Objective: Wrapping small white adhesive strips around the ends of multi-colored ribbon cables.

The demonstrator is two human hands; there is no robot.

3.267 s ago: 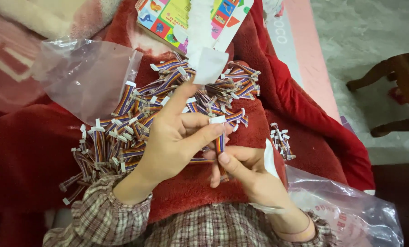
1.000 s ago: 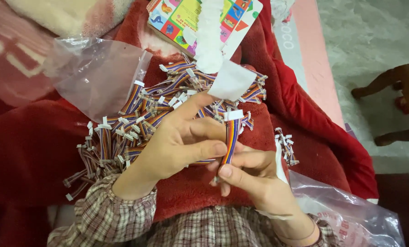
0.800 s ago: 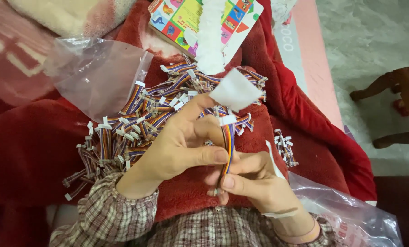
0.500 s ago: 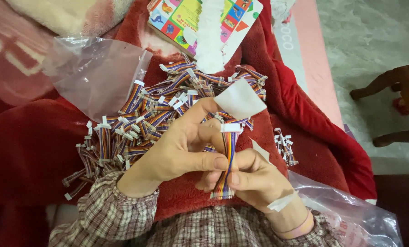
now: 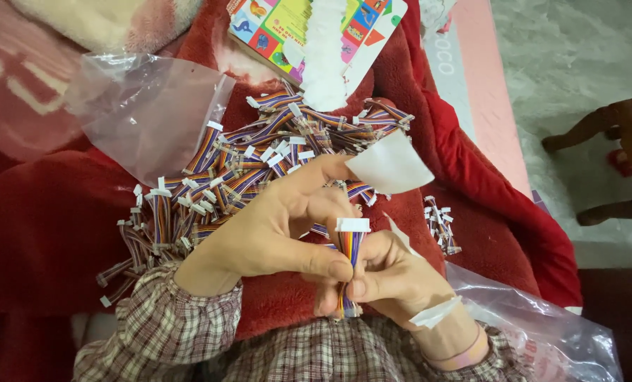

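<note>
My left hand [image 5: 273,226] and my right hand [image 5: 394,283] meet over my lap and together pinch one short rainbow-coloured ribbon cable [image 5: 349,256] with a white plug on top, held upright. A piece of white tape [image 5: 390,165] sticks to my left index fingertip. Another strip of tape [image 5: 435,312] clings to my right wrist. Behind my hands lies a big heap of several similar cables [image 5: 245,170] on a red blanket [image 5: 54,226].
A clear plastic bag [image 5: 146,113] lies at the left of the heap, another clear bag [image 5: 542,325] at lower right. A small bunch of cables [image 5: 440,223] lies at the right. A colourful printed card [image 5: 309,35] sits at the top. A wooden stool [image 5: 613,148] stands on the floor.
The cable has been turned upright and brought lower, closer to my body. My right hand has closed more tightly around it, and my left thumb now presses against the wires.
</note>
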